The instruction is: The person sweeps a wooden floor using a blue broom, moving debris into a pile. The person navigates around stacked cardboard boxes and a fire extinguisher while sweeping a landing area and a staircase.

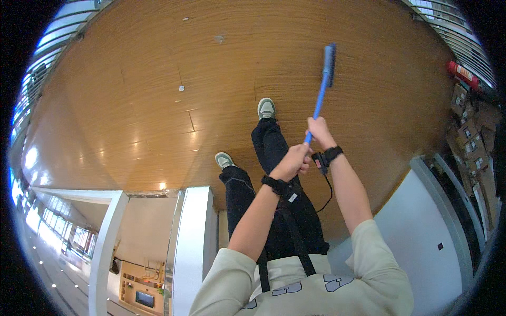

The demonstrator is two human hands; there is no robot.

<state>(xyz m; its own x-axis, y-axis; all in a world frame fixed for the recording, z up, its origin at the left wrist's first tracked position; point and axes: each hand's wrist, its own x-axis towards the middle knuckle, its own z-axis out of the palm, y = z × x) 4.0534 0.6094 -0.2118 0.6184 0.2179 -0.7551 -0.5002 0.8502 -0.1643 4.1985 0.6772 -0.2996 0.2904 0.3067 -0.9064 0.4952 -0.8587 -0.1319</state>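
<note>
"Two bare hands on one tool?"

"Yes, both clenched around the handle of a long, slim blue brush with dark bristles [320, 99]: right hand [318, 129] farther out, left hand [297, 161] just behind, nearer the body."

"And the bristled end?"

"Out beyond the pale green-and-white sneakers [266, 109], over or on the glossy brown wood-look floor [379, 105]. Cannot tell whether touching or raised."

"Any weak point in the grip?"

"Possibly the close spacing of the hands. Little leverage there, so likely to twist in the palms if snagged at the tip, perhaps by the dark seam between floorboards [191, 121]."

"Anything else?"

"The thin black cable [331, 190], looped below the small dark boxy device [320, 162] at the right wrist. Liable to catch on the black strap around the left wrist [276, 184] if pulled across."

"And around the floor?"

"Small white scraps [182, 88], well left of the brush, easily scattered by too brisk a stroke. Far right, brown cardboard boxes [472, 142] near a red cylinder [464, 75], both at risk from an overly wide swing."
</note>
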